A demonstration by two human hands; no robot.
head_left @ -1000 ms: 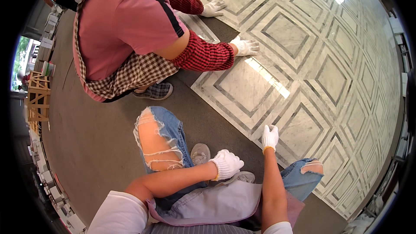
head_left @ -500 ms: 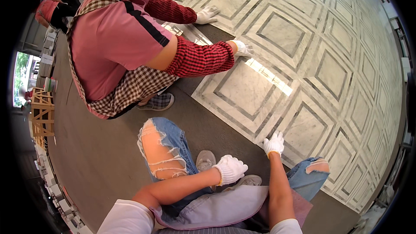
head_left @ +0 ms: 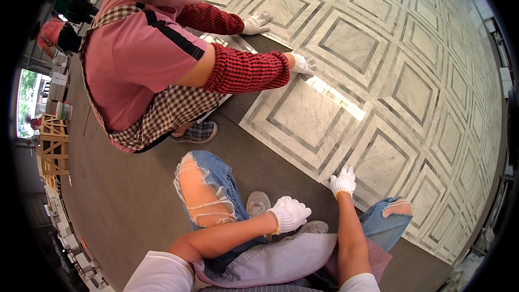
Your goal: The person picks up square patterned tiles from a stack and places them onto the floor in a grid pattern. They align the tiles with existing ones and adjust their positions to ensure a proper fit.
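The right hand (head_left: 343,181) rests at the floorward edge of the marble panels, near the seam between the near panel (head_left: 305,114) and the adjoining panel (head_left: 385,159). Its fingers are extended and slightly apart; this suits light contact rather than gripping. The left hand (head_left: 291,214) is raised above the shoes (head_left: 258,203), its fingers curled together; the palm is hidden. The panels lie flat on the dark floor (head_left: 124,200), apparently for full support. A co-worker's nearer glove (head_left: 304,64) rests at the near panel's far edge, probably for steadying; the farther glove (head_left: 257,23) lies palm-down beyond.
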